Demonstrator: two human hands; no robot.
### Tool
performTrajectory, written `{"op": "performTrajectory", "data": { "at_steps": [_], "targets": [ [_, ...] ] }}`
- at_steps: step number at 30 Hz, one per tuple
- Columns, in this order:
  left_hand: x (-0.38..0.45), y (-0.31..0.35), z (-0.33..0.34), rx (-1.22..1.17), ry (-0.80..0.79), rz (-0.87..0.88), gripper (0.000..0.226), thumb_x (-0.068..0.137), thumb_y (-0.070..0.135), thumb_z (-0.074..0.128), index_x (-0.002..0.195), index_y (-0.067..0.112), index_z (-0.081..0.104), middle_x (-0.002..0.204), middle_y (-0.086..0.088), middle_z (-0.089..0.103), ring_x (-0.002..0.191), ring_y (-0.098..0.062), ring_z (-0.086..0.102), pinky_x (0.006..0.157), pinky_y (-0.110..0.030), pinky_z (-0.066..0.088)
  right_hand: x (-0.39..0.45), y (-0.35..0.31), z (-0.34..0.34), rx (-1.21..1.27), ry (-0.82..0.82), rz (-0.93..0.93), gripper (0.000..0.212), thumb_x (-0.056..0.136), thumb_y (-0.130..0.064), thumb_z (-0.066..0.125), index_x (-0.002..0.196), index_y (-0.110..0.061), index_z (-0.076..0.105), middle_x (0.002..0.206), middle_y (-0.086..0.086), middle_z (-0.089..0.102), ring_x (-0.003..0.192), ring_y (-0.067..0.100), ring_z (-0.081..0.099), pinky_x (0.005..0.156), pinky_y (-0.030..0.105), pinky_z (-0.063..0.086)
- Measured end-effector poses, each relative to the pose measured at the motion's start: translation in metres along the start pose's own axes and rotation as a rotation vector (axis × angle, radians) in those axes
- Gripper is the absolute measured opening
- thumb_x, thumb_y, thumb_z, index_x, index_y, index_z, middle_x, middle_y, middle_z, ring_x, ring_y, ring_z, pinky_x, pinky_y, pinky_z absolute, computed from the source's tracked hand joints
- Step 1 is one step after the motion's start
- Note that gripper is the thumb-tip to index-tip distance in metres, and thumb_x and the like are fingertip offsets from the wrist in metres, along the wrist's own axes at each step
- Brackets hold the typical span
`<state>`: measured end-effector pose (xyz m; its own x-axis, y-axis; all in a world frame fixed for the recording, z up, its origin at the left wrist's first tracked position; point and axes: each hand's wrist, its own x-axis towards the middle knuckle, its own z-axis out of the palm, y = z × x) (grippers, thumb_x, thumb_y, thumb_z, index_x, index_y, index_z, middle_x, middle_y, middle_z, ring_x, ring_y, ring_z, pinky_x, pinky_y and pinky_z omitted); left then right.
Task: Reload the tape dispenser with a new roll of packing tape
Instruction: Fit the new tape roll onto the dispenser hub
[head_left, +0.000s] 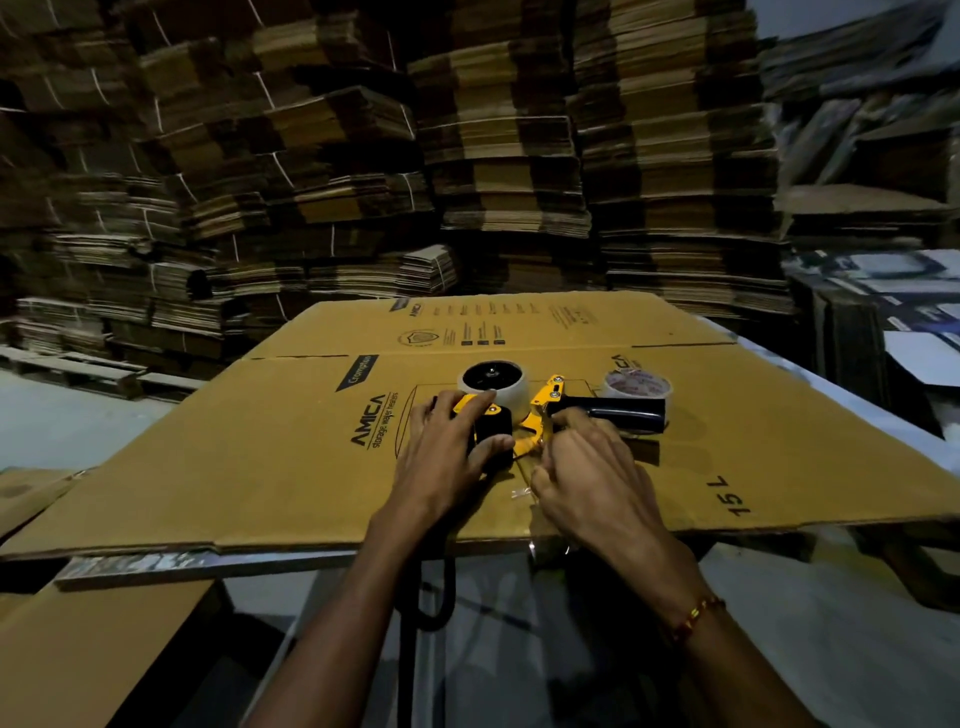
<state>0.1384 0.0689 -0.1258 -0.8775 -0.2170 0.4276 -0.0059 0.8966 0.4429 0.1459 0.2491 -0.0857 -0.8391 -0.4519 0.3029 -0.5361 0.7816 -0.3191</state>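
Both hands on the yellow-and-black tape dispenser (544, 399)!
Left hand (447, 447) grips its black head at nine o'clock; right hand (587, 473) curls its fingers at three, hold unclear.

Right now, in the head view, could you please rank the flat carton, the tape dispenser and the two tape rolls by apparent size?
1. flat carton
2. tape dispenser
3. mounted roll and spare roll: similar; the spare is partly hidden behind the handle, so unranked.

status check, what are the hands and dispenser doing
Left hand gripping the dispenser head. Right hand curled at its yellow frame, grip unclear. Roll seated on hub; second roll behind handle.
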Motion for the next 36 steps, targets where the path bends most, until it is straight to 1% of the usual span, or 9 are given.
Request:
{"op": "performTrajectory", "data": {
  "at_steps": [6,10,12,13,15,17,21,27,36],
  "targets": [
    [-0.001,0.005,-0.001,0.025,-0.008,-0.02,0.061,0.093,0.057,0.052,0.149,0.039,0.035,0.15,0.003,0.034,0.14,-0.024,0.021,0.099,-0.049,0.043,-0.004,0.0,-0.004,0.004,0.003,0.0,0.012,0.096,-0.033,0.052,0.093,-0.021,0.053,0.131,-0.005,0.043,0.125,0.018,0.04,0.093,0.037,0.048],
    [-0.003,0.007,-0.001,0.067,-0.016,-0.032,0.066,0.094,0.056,0.052,0.152,0.041,0.026,0.159,0.001,0.022,0.146,-0.025,0.012,0.108,-0.053,0.039,-0.003,-0.003,-0.001,0.039,-0.004,0.019,0.012,0.096,-0.034,0.054,0.093,-0.023,0.052,0.129,-0.005,0.043,0.125,0.018,0.039,0.093,0.036,0.047],
    [-0.014,0.011,-0.002,0.097,0.05,-0.04,0.068,0.093,0.053,0.056,0.153,0.041,0.025,0.164,0.0,0.011,0.149,-0.025,0.005,0.113,-0.05,0.033,-0.002,-0.003,0.0,0.058,0.002,0.024,0.012,0.095,-0.034,0.055,0.09,-0.023,0.054,0.13,-0.005,0.044,0.124,0.018,0.04,0.092,0.038,0.048],
    [-0.023,0.015,-0.002,0.107,0.129,-0.024,0.065,0.092,0.05,0.059,0.15,0.038,0.032,0.162,-0.003,0.015,0.147,-0.027,0.01,0.113,-0.047,0.033,-0.001,-0.003,0.0,0.058,0.0,0.026,0.012,0.094,-0.033,0.056,0.086,-0.024,0.054,0.13,-0.004,0.044,0.123,0.018,0.041,0.09,0.038,0.048],
    [-0.048,0.024,0.001,0.11,0.307,0.057,0.046,0.09,0.042,0.063,0.132,0.027,0.055,0.144,-0.007,0.04,0.132,-0.026,0.033,0.101,-0.04,0.041,0.0,-0.004,0.0,0.056,-0.007,0.038,0.015,0.093,-0.033,0.056,0.081,-0.024,0.054,0.133,-0.003,0.045,0.122,0.02,0.043,0.087,0.039,0.049],
    [-0.073,0.034,0.009,0.088,0.354,0.13,0.028,0.088,0.034,0.063,0.113,0.023,0.063,0.122,0.0,0.052,0.112,-0.018,0.044,0.086,-0.032,0.044,0.0,-0.008,0.003,0.041,-0.009,0.049,0.017,0.093,-0.033,0.055,0.08,-0.023,0.055,0.135,-0.001,0.045,0.124,0.023,0.043,0.087,0.039,0.049],
    [-0.085,0.039,0.024,0.031,0.277,0.087,0.03,0.079,0.028,0.065,0.107,0.026,0.055,0.108,0.008,0.052,0.097,-0.014,0.046,0.078,-0.029,0.041,-0.002,-0.014,0.006,0.024,-0.005,0.06,0.02,0.095,-0.034,0.052,0.083,-0.02,0.057,0.137,0.002,0.045,0.126,0.023,0.042,0.089,0.038,0.046],
    [-0.075,0.051,0.027,-0.013,0.324,-0.037,0.029,0.069,0.018,0.072,0.091,0.019,0.054,0.093,0.002,0.053,0.084,-0.022,0.048,0.067,-0.034,0.041,0.001,-0.023,0.006,0.031,-0.01,0.097,0.028,0.095,-0.035,0.05,0.083,-0.015,0.065,0.141,0.003,0.046,0.127,0.024,0.043,0.088,0.036,0.047],
    [-0.081,0.049,0.024,0.095,0.36,-0.01,0.039,0.059,0.004,0.082,0.091,0.014,0.062,0.091,-0.003,0.061,0.078,-0.025,0.055,0.058,-0.033,0.042,0.0,-0.029,0.008,0.032,-0.02,0.096,0.03,0.094,-0.038,0.05,0.093,-0.014,0.069,0.145,0.0,0.041,0.129,0.023,0.041,0.088,0.037,0.046]
  ]
}}
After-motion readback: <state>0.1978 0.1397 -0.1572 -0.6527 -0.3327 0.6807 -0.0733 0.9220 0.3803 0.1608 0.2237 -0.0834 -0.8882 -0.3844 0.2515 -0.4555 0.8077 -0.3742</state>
